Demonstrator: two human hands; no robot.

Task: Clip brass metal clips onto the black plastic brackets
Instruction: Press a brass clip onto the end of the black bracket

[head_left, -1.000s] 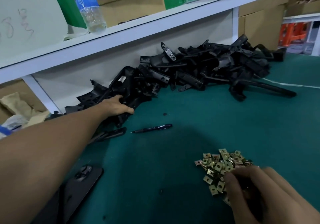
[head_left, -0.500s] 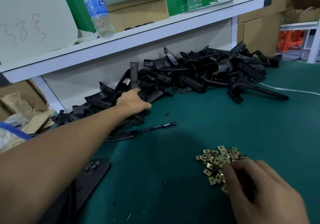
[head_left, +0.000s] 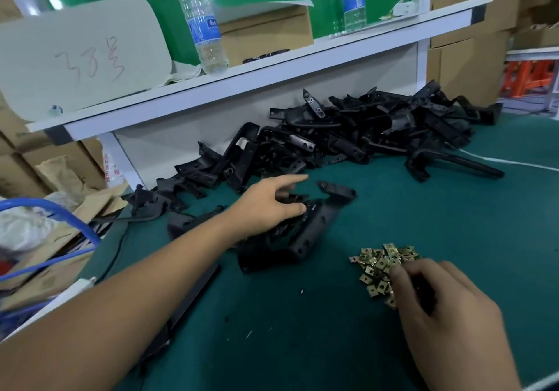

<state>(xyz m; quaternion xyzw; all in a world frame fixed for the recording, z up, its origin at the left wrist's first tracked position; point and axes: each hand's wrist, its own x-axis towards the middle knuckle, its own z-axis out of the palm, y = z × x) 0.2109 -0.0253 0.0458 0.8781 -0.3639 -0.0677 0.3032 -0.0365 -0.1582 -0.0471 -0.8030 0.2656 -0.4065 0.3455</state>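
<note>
- Nearest of all, the right hand point(head_left: 438, 309) rests low on the green table point(head_left: 423, 209), fingers curled down into the near edge of the brass clips point(head_left: 382, 265); whether it has actually pinched one I cannot tell, as the fingertips hide it
- Those clips lie in a loose small heap on the cloth, just beyond that hand
- To the left of the heap a black bracket point(head_left: 302, 239) lies on the table, apart from the clips
- The left hand point(head_left: 269, 204) reaches across over that bracket's far end, thumb on its upper edge, forefinger stretched straight out, the other fingers bent and partly hidden, so the grip itself is hard to judge
- Further back the big pile of brackets point(head_left: 378, 136) sprawls along the foot of the white back panel
- Above it runs a white shelf point(head_left: 272, 78) carrying a water bottle point(head_left: 202, 21), a second bottle point(head_left: 352, 3) further right, and a pale board with scrawled writing point(head_left: 81, 54)
- Cardboard boxes point(head_left: 469, 66) stand at the far right
</note>
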